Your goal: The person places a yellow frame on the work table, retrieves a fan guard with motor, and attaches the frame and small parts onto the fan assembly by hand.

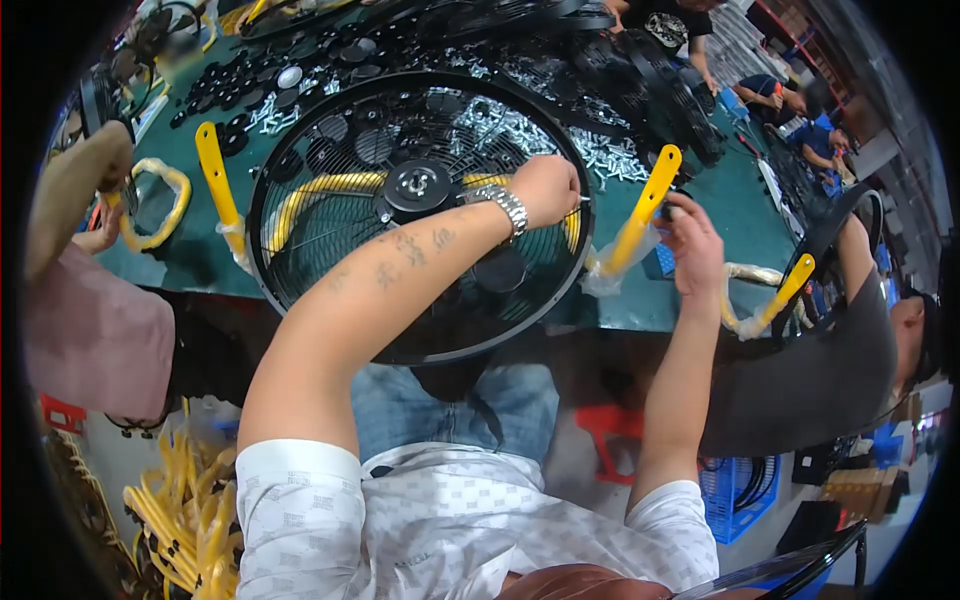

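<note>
A round black fan guard (345,345) lies in front of me, with a black hub (418,188) at its middle. Under its wires runs a yellow tube stand (300,200), whose flat drilled ends (655,185) stick up on either side. Over the guard's right rim, my left hand (545,190) is closed, and a small silver bolt (583,199) shows at its fingertips. My right hand (692,245) is beside the right yellow end, its thumb and fingers pinching a small black part (670,209). Clear plastic wrap (603,278) hangs at the tube's bend.
Loose silver bolts (610,155) and black round discs (235,95) cover the far part of the green table (630,312). More black guards (650,90) are stacked at the back right. Co-workers sit at both sides, near other yellow stands (150,240). Yellow tubes (185,510) lie at lower left.
</note>
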Available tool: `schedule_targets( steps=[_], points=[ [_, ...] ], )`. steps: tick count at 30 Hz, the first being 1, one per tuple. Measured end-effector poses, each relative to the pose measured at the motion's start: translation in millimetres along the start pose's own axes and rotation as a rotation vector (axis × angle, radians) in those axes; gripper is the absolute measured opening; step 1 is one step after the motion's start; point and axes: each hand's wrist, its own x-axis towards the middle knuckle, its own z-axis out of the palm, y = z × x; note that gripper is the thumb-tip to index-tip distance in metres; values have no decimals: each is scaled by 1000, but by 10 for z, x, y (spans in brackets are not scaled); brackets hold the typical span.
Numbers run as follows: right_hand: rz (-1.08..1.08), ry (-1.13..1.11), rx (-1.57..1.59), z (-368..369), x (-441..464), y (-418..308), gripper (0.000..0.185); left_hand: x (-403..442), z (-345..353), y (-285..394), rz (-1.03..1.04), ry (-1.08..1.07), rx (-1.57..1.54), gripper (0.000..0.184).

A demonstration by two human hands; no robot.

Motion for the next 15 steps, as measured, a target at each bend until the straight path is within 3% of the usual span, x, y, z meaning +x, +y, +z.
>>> schedule_targets(
  steps=[3, 6, 8, 9, 11, 15],
  points=[
    [123, -10, -134, 64, 79, 172, 22, 7, 77, -42, 119, 57, 149, 11],
    [174, -248, -158, -66, 257, 487, 24, -44, 63, 60, 126, 23, 226, 14],
    [128, -303, -276, 29, 263, 508, 22, -58, 138, -1, 285, 58, 344, 14],
    [94, -380, -173, 26, 287, 583, 25, -90, 121, 51, 287, 45, 349, 14],
    [134, -473, -302, 86, 332, 563, 31, -94, 135, 114, 280, 46, 356, 12],
    [159, -456, -226, 278, 277, 419, 39, -30, 111, 153, 150, -13, 217, 10]
  ],
)
